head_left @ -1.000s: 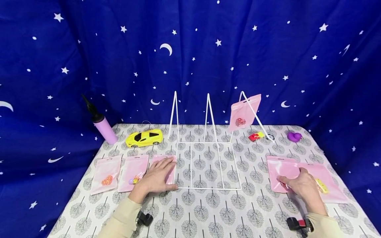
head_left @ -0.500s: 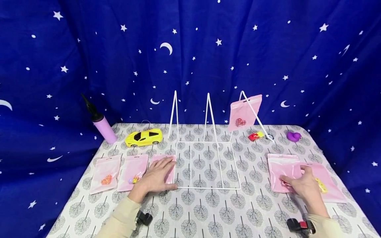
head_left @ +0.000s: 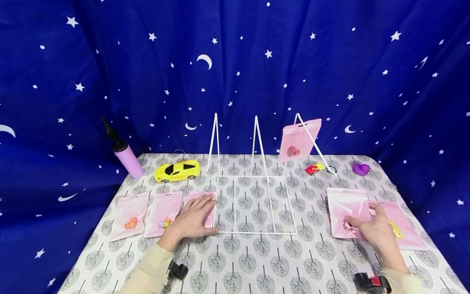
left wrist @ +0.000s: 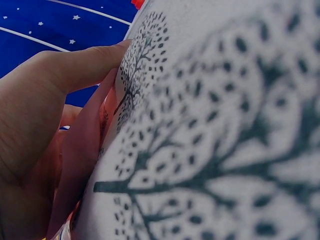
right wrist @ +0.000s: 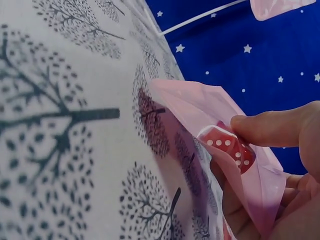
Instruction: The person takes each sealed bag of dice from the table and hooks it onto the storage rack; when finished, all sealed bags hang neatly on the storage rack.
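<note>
My right hand [head_left: 378, 232] pinches a pink zip bag [head_left: 343, 204] between thumb and fingers. Its near edge is raised off the cloth, and a red piece with white dots [right wrist: 225, 142] shows inside it. Another pink zip bag [head_left: 407, 228], with a yellow piece in it, lies partly under that hand. My left hand [head_left: 194, 216] rests with straight fingers on a pink zip bag [head_left: 209, 208], most of which it covers. The left thumb touches the near left corner of a white wire rack [head_left: 257, 233].
A pink bag [head_left: 297, 141] hangs on the rack's right prong. Two pink bags lie at the left, one holding an orange heart [head_left: 131, 223]. Behind stand a yellow toy car [head_left: 177, 170] and a purple pump [head_left: 129, 161]. A small red-yellow car [head_left: 314, 168] and purple duck [head_left: 361, 169] lie at back right.
My right hand has curled its fingers under the pink bag and lifted its near edge, with the bag turned slightly. The left hand has stayed in place.
</note>
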Action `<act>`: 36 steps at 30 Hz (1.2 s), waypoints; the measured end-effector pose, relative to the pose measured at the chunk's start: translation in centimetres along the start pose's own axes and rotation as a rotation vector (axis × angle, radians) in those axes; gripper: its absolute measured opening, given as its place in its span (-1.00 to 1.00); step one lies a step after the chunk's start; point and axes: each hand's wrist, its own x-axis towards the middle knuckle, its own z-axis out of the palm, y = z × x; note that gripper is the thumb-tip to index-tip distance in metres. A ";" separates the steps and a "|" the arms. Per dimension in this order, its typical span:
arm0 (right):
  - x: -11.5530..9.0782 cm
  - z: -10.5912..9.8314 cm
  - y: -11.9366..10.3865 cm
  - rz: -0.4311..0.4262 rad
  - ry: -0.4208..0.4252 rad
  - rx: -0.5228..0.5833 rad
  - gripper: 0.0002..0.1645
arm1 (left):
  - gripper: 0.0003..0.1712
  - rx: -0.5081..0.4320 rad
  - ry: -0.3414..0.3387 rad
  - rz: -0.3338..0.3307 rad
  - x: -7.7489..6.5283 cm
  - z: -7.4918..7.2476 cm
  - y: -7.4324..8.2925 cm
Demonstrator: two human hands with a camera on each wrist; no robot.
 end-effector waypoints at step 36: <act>-7.1 -1.6 -6.0 -0.262 0.142 0.226 -0.39 | 0.20 -0.004 0.013 0.008 0.1 0.4 -0.3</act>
